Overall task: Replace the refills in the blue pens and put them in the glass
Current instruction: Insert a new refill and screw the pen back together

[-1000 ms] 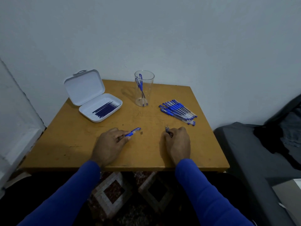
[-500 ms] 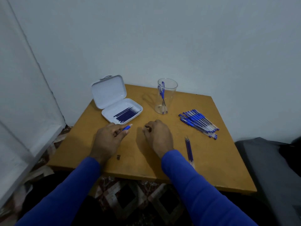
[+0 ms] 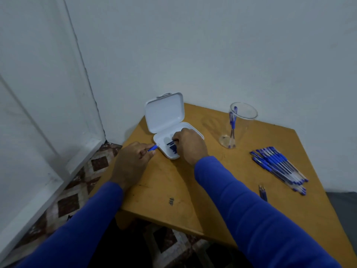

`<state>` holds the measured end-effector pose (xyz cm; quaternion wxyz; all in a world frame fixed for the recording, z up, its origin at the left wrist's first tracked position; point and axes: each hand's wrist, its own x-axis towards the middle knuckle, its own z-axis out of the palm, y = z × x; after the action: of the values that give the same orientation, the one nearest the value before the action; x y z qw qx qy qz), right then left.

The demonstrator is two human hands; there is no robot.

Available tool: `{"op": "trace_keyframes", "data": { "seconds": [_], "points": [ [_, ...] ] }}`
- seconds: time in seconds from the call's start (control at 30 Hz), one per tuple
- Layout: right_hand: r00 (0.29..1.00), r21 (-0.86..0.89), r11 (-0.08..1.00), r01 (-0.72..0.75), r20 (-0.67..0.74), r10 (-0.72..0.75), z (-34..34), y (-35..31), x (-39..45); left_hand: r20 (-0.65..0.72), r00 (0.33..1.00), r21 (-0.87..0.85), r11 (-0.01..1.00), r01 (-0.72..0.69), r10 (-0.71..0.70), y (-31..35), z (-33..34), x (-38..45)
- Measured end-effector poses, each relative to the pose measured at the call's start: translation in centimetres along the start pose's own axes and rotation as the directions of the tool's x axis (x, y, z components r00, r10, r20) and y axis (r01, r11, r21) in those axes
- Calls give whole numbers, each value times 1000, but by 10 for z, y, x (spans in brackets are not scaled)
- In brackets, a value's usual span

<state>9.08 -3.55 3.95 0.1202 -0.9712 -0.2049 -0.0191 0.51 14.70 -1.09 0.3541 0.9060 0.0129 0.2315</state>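
Table: wooden, against the far wall. White case, lid open, far left, holds refills. Right hand reaches into the case, fingers curled on the refills. Left hand, just left of the case, grips a pen. Glass, centre far, holds one pen. Pen pile lies right.

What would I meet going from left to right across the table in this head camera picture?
Left hand gripping a blue pen barrel → open white case of refills, right hand reaching into it → clear glass with a blue pen inside → pile of blue pens.
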Motion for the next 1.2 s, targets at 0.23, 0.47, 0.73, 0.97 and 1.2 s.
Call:
{"op": "trace_keyframes", "data": {
  "seconds": [0.23, 0.47, 0.73, 0.97, 1.2],
  "points": [
    [987, -114, 987, 109, 134, -94, 7, -1, 27, 16, 999, 24, 999, 45, -46, -10, 6, 10],
    [979, -94, 981, 172, 130, -160, 9, 4, 39, 9, 997, 19, 997, 73, -73, -14, 10, 8],
    [952, -67, 966, 250, 197, -233, 0, 3, 45, 22, 997, 12, 997, 72, -72, -10, 8, 7],
    [941, -86, 962, 258, 248, -230, -9, 1, 46, 34, 997, 35, 997, 70, -71, -13, 8, 7],
    [950, -57, 966, 250, 207, -234, -19, 8, 36, 27, 998, 2, 998, 60, -60, -10, 6, 7]
  ]
}}
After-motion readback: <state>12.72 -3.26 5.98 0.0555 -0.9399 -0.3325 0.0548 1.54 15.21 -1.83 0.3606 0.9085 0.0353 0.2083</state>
